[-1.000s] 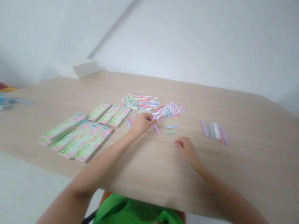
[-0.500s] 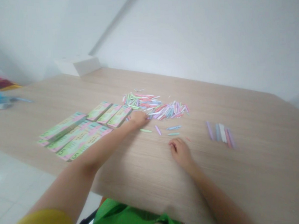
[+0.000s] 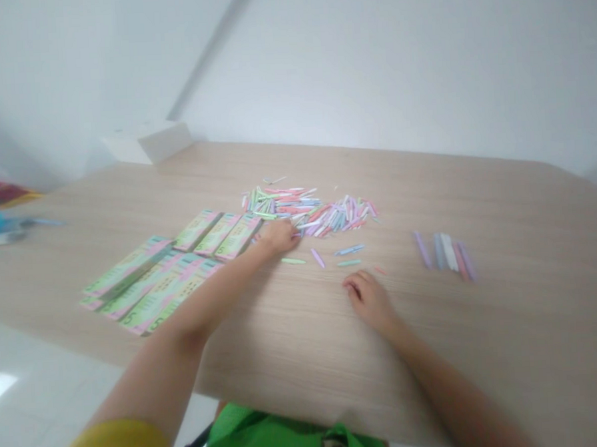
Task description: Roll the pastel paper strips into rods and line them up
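My left hand (image 3: 279, 236) reaches to the near left edge of a pile of slim pastel sticks (image 3: 338, 216). Its fingers are bent down among the sticks, and what they pinch, if anything, is hidden. Resting on the table, my right hand (image 3: 370, 298) is loosely curled, with nothing visible in it. Just beyond it lie a blue stick (image 3: 349, 249), a mint green stick (image 3: 349, 263) and a purple stick (image 3: 317, 258). A light green stick (image 3: 294, 260) is close below my left hand.
Flat green and pink boxes (image 3: 150, 304) lie in rows at the left. Several sticks (image 3: 449, 252) form a side-by-side row at the right. A white box (image 3: 149, 143) stands against the wall, and blurred blue and red items sit at the far left of the wooden table (image 3: 533, 318).
The view has shifted a little, so the table's contents sit slightly differently in the picture. Both hands stay at about the same spots on the table.
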Demonstrator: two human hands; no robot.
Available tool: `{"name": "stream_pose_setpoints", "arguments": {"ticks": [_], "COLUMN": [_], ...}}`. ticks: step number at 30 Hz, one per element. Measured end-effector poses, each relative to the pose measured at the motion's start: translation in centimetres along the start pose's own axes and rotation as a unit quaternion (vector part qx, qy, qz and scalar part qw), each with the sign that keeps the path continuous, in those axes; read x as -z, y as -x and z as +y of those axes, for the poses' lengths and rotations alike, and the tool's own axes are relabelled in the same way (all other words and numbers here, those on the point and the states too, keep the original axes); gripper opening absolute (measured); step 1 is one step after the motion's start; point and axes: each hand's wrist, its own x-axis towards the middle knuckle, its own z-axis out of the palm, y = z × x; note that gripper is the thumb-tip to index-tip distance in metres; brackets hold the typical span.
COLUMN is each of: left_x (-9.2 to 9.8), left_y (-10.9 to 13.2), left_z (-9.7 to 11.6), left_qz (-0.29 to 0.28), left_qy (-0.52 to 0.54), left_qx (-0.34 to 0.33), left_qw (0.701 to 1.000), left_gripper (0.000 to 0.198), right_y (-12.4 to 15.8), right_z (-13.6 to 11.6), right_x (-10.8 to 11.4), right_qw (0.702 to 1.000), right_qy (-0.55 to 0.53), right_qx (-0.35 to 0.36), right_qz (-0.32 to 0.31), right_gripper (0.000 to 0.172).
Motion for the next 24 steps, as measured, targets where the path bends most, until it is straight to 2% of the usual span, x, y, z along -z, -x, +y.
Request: {"name": "stream_pose_setpoints", "arguments": {"ticks": [6, 11, 14, 18, 22, 24], "left_x": [1.4, 3.9, 4.8, 4.6, 3.3, 2.5], "left_y": [0.8, 1.4, 0.7, -1.6, -3.7, -4.2], "left_z": [1.5, 5.9, 8.3, 10.4, 12.5, 13.6], "left_qz": [0.056, 0.084, 0.089, 0.074, 0.048, 0.029], "left_qy": [-0.008, 0.031, 0.059, 0.083, 0.11, 0.105], "left_qx": [0.025, 0.017, 0.001, -0.004, -0.012, -0.012], "left_qw": [0.998, 0.996, 0.994, 0.994, 0.993, 0.994], "left_gripper": [0.046, 0.036, 0.038, 0.037, 0.032, 0.037], "right_y": [0.0, 0.0, 0.0, 0.1, 0.1, 0.2], "right_z": [0.2, 0.1, 0.1, 0.0, -0.3, -0.4], "right_x": [-0.3, -0.2, -0.2, -0.2, 0.1, 0.2], "right_qw": [1.0, 1.0, 1.0, 1.0, 1.0, 1.0], "right_qy": [-0.009, -0.017, -0.014, -0.014, -0.02, -0.022], "right_qx": [0.004, 0.001, -0.003, -0.001, -0.005, -0.006], "right_qz": [0.009, 0.012, 0.015, 0.014, 0.014, 0.013], "right_gripper": [0.017, 0.018, 0.018, 0.019, 0.019, 0.019]}}
